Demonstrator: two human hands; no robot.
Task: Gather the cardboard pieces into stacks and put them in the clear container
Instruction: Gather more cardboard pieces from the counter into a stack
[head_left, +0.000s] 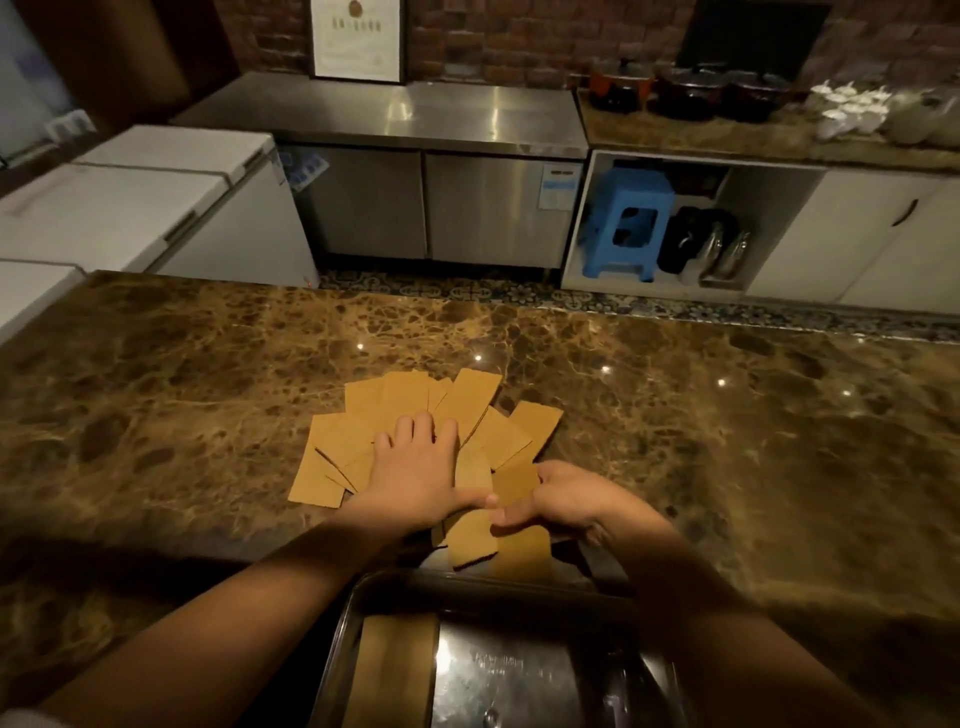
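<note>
Head view, left to right: the fanned cardboard pieces (363, 410) lie overlapping on the marble countertop (156, 374), just beyond the clear container (343, 639). Your left hand (415, 467) rests flat on the middle of the fan, fingers straight and slightly spread, pressing down and holding nothing. Your right hand (561, 499) pinches a small stack of pieces (475, 535) at the near edge of the fan, thumb on top and fingers curled over its right side. One stack (395, 660) appears to lie already in the container's left half.

Expect the pieces to be light, thin and fairly stiff, and to slide easily over each other and over the polished stone. Sweep them together under a flat palm, square the edges, then grip each stack across its short sides. Squeeze firmly, or loose pieces may slip out.
</note>
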